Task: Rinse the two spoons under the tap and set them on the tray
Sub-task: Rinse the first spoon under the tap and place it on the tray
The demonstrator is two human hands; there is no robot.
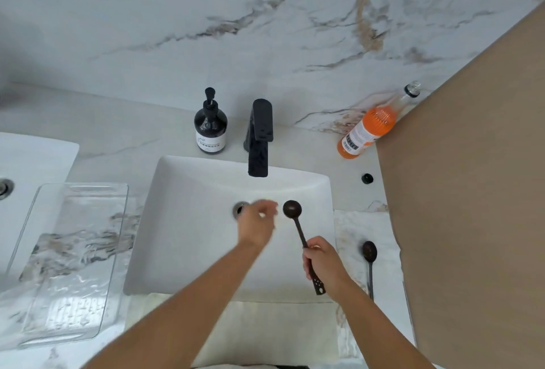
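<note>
1. My right hand is closed round the handle of one spoon, gripping near the middle, with the bowl held out over the sink and the pierced handle end sticking out below my fist. The bowl sits to the right of the tap, not under the spout, so water could miss it if I don't shift it left.

2. My left hand is blurred, reaching over the basin with fingers loosely curled and nothing in it that I can see. I judge it is heading for the tap. No water is visibly running, so rinsing has not begun. A hard pull on the lever could send water bouncing off the round bowl and onto the counter.

3. A wet handle held in one fist may slip, and the spoon would drop toward the drain.

4. The second spoon lies on the counter right of the sink, near my right forearm. Swinging that arm could knock it off the edge.

5. The tray is clear and lies on the counter left of the sink, hard to see against the marble. Crossing over with a dripping spoon, I could misjudge its rim and set the spoon half off it.

6. The orange bottle leans at the back right, well apart from my hands, so there is little risk there.
</note>
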